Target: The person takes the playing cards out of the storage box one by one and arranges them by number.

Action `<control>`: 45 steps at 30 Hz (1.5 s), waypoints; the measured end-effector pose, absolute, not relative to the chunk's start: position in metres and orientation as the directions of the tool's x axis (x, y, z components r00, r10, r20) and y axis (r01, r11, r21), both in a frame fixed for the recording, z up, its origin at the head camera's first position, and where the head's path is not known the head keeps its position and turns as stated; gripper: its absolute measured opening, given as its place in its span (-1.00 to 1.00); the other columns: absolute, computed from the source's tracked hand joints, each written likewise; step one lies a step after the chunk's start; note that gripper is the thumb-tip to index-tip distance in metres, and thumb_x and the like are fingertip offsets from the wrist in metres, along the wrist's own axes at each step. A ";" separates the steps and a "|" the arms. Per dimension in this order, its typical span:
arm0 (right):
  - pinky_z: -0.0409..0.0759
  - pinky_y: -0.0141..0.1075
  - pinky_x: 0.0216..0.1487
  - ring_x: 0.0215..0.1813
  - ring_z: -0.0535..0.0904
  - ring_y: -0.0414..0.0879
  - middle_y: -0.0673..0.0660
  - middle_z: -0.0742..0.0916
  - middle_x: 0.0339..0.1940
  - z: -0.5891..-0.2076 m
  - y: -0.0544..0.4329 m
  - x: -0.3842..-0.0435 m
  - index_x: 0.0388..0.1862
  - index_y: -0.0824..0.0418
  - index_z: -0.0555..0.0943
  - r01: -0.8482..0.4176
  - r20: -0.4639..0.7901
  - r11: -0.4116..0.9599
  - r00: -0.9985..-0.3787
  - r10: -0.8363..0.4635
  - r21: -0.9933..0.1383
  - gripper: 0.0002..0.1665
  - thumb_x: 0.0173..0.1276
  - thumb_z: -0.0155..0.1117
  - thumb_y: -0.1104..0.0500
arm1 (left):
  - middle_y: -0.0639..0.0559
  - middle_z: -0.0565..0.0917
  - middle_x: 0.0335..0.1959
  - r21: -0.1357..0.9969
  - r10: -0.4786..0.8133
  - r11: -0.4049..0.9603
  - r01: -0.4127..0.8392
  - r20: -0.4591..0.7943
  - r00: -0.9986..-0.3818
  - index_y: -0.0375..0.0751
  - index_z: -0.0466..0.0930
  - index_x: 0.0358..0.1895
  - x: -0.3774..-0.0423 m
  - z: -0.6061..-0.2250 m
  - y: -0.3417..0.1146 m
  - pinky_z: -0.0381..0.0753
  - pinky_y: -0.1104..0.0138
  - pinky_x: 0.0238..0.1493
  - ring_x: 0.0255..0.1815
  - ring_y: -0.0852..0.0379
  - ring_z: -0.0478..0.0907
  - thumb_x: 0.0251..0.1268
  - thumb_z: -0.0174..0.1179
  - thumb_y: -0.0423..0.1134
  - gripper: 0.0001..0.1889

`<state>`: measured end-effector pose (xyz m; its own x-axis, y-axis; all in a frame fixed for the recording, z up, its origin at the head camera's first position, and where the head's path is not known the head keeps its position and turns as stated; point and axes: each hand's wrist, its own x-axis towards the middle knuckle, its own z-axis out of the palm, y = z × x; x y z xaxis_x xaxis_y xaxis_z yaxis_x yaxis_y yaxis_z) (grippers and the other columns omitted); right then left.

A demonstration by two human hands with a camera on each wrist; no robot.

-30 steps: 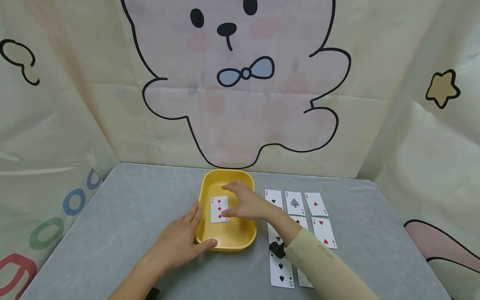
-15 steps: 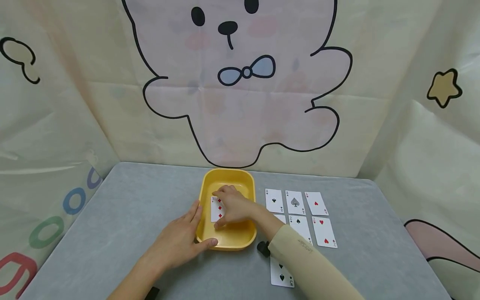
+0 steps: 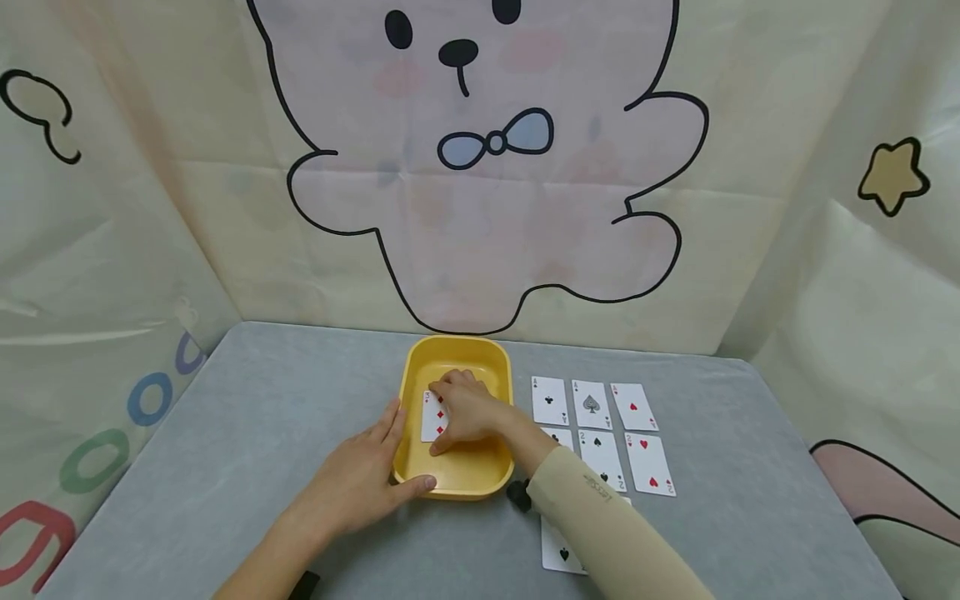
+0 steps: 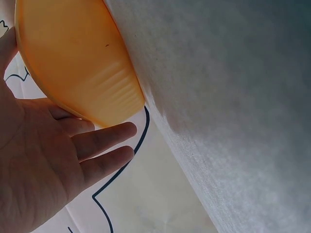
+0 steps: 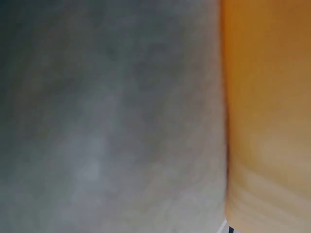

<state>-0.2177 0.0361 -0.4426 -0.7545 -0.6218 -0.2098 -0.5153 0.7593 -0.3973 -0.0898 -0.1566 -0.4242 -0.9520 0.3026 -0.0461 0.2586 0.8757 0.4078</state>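
The shallow yellow tray (image 3: 412,375) stands at the middle of the table. My left hand (image 3: 358,479) rests against its left side, fingers extended along the outer wall and thumb over the near rim; the left wrist view shows these fingers (image 4: 104,141) spread by the tray's wall (image 4: 82,53). Inside the tray lies a three of diamonds playing card (image 3: 431,421), partly covered by my right hand (image 3: 472,414). Bent fingers reach its far edge and the thumb its near edge, so the hand pinches the card. In the right wrist view only the tray's side (image 5: 272,116) shows, without the hand.
Face-up cards lie in rows right of the tray: an ace of clubs (image 3: 550,402), an ace of spades (image 3: 592,405), an ace of hearts (image 3: 634,407), a two of spades (image 3: 602,457) and a two of hearts (image 3: 650,464). My right sleeve (image 3: 600,517) hides part of the lower rows.
My right hand has come down and left onto the three of diamonds, its fingers and thumb drawing in at the card's edges. The left hand has stayed at the tray.
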 end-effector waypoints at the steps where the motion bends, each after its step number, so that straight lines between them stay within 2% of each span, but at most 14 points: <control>1: 0.38 -0.12 0.33 0.30 0.33 -0.04 0.09 0.52 0.37 -0.443 0.036 -0.218 0.56 0.18 0.43 -0.509 -0.213 0.763 -0.758 -0.616 -0.398 0.22 -0.03 0.76 -0.22 | -0.23 0.06 0.70 0.407 0.304 0.876 0.260 -0.044 -0.952 -0.42 0.08 0.64 -0.090 -0.424 -0.156 0.47 -0.14 0.37 0.48 -0.31 0.41 0.31 0.29 0.40 0.15; 10: 0.40 -0.15 0.27 0.27 0.32 -0.05 0.09 0.50 0.38 -0.442 0.036 -0.217 0.55 0.15 0.47 -0.493 -0.226 0.775 -0.765 -0.602 -0.397 0.18 -0.01 0.75 -0.22 | -0.24 0.08 0.69 0.406 0.308 0.875 0.262 -0.050 -0.950 -0.43 0.10 0.63 -0.090 -0.424 -0.156 0.48 -0.13 0.37 0.48 -0.30 0.42 0.31 0.28 0.40 0.14; 30: 0.42 -0.12 0.31 0.25 0.34 -0.05 0.08 0.52 0.40 -0.441 0.033 -0.217 0.51 0.10 0.52 -0.489 -0.238 0.797 -0.777 -0.582 -0.354 0.06 0.08 0.69 -0.24 | -0.25 0.08 0.69 0.407 0.305 0.876 0.260 -0.050 -0.951 -0.44 0.11 0.63 -0.089 -0.423 -0.157 0.47 -0.13 0.37 0.47 -0.29 0.42 0.31 0.28 0.40 0.14; 40: 0.43 -0.21 0.25 0.23 0.33 -0.06 0.10 0.53 0.33 -0.429 0.037 -0.213 0.52 0.14 0.48 -0.488 -0.257 0.769 -0.748 -0.612 -0.412 0.05 0.10 0.71 -0.15 | -0.24 0.07 0.70 0.411 0.304 0.875 0.255 -0.055 -0.951 -0.41 0.07 0.64 -0.089 -0.424 -0.158 0.46 -0.11 0.40 0.49 -0.28 0.40 0.31 0.27 0.42 0.15; 45: 0.45 -0.27 0.22 0.23 0.35 -0.07 0.09 0.54 0.32 -0.419 0.043 -0.211 0.56 0.14 0.45 -0.499 -0.240 0.750 -0.739 -0.630 -0.434 0.09 0.09 0.70 -0.16 | -0.24 0.07 0.70 0.416 0.304 0.872 0.258 -0.045 -0.952 -0.41 0.07 0.64 -0.089 -0.423 -0.158 0.45 -0.11 0.40 0.49 -0.28 0.40 0.31 0.28 0.41 0.15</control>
